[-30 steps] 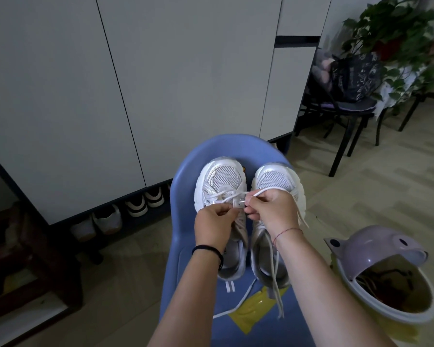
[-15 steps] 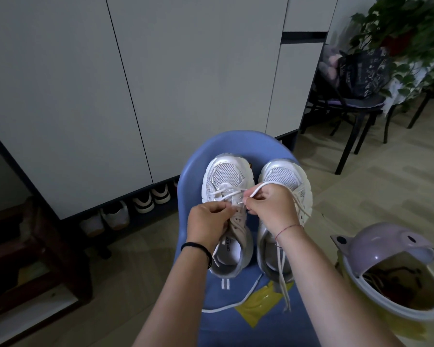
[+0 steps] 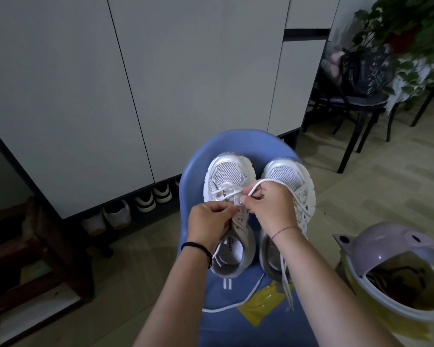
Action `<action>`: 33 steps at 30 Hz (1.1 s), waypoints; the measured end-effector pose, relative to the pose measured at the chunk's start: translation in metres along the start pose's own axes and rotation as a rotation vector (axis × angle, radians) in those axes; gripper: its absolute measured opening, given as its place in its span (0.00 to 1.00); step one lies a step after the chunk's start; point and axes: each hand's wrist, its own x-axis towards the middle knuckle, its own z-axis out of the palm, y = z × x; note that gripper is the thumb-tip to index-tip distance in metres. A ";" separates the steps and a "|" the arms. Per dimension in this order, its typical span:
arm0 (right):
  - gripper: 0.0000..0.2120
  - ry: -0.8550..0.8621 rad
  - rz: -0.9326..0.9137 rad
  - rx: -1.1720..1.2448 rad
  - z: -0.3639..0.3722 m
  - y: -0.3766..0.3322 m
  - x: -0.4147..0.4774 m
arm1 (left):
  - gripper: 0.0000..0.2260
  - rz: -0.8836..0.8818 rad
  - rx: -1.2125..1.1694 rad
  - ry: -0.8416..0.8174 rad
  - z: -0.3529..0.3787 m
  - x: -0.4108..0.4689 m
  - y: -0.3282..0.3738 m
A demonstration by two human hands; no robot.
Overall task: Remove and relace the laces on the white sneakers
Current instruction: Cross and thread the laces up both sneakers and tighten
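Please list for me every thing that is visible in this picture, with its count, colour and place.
sneakers: two, white, side by side on the chair
lace: one, white, arching above the right hand
chair: one, blue, centre
wrapper: one, yellow, front of the seat
bin: one, lilac lid, floor at right
cabinet: one, pale grey, behind the chair
shoes: several, pale, under the cabinet
plant: one, green, top right
left hand: one, pinches the left sneaker's lacing
right hand: one, pinches the lace tip

Two sneakers (image 3: 227, 175), two laces (image 3: 269, 182), two hands (image 3: 208, 225) — one chair (image 3: 238, 141).
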 end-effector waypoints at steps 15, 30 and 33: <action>0.10 -0.064 0.096 0.147 0.002 0.007 -0.001 | 0.02 -0.021 0.002 -0.016 -0.002 0.000 0.002; 0.09 -0.100 0.079 0.028 0.001 0.003 -0.013 | 0.02 0.014 -0.001 -0.063 -0.006 0.004 -0.002; 0.11 -0.077 0.118 0.089 0.001 0.003 -0.013 | 0.04 0.049 0.043 -0.070 -0.004 0.005 -0.004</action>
